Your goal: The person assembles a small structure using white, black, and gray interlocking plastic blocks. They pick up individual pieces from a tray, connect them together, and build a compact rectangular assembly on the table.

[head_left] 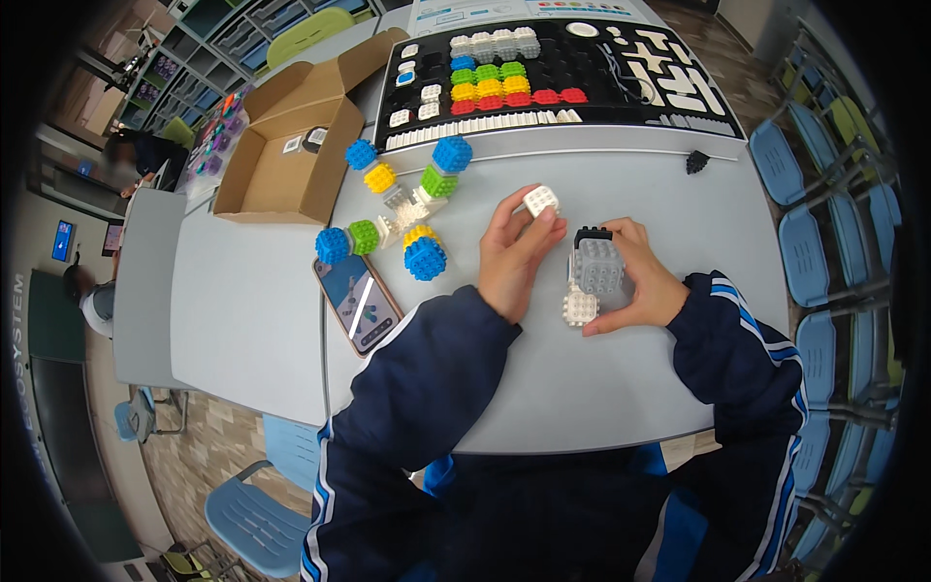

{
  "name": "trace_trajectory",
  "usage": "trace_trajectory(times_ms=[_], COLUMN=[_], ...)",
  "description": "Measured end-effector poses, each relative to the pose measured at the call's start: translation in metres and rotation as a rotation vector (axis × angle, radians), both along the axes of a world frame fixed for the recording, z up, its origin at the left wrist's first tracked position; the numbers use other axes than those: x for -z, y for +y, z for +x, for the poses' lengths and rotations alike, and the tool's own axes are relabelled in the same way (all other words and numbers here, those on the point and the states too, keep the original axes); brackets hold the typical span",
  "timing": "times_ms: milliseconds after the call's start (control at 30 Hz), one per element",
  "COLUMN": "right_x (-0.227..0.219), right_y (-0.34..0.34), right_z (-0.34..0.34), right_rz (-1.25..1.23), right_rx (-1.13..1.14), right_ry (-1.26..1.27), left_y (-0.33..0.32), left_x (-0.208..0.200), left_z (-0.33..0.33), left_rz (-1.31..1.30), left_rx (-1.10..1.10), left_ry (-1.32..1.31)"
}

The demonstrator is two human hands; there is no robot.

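Note:
My left hand (517, 254) is closed, pinching a white studded block (541, 201) between thumb and fingertips. To its right, my right hand (648, 283) grips a joined block piece (597, 266), made of a grey studded cube, a white studded block below it and a black part on top. The two held things are apart. Left of my hands stands a built model (405, 207) with a clear and white middle and blue, green and yellow studded blocks on its arms. A phone (359, 303) lies beside the model, its screen showing a picture of coloured blocks.
Beyond my hands sits a black parts tray (553, 107) with coloured blocks and white pieces. An open cardboard box (281, 170) stands to its left. A small black piece (696, 162) lies at the right. Blue chairs (815, 242) line the right side; another person (145, 155) is far left.

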State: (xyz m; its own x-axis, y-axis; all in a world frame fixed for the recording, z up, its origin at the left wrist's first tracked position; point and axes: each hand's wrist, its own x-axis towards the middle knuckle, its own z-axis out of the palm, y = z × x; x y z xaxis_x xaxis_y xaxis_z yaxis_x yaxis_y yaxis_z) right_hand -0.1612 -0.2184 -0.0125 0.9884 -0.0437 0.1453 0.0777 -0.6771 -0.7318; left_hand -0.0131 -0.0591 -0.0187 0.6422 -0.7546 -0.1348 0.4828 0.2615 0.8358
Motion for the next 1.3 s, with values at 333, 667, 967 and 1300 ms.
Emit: trace_trajectory(times_ms=[333,667,967,1300], right_x=[0.001,0.022,0.009,0.019], right_y=[-0.005,-0.024,-0.015,-0.017], right_z=[0.003,0.010,0.011,0.054], right_rz=[0.075,0.602,0.714,0.448], right_rx=[-0.127,0.061,0.224,0.278], right_ry=[-0.119,-0.315,-0.212,-0.453], left_y=[-0.032,-0.028,-0.025,-0.035], left_x=[0.005,0.022,0.030,0.007], left_z=[0.014,0.021,0.026,0.018], left_rz=[-0.251,-0.287,-0.413,-0.168], left_rx=[0.193,0.310,0.426,0.290], left_ry=[0.177,0.382,0.356,-0.165])
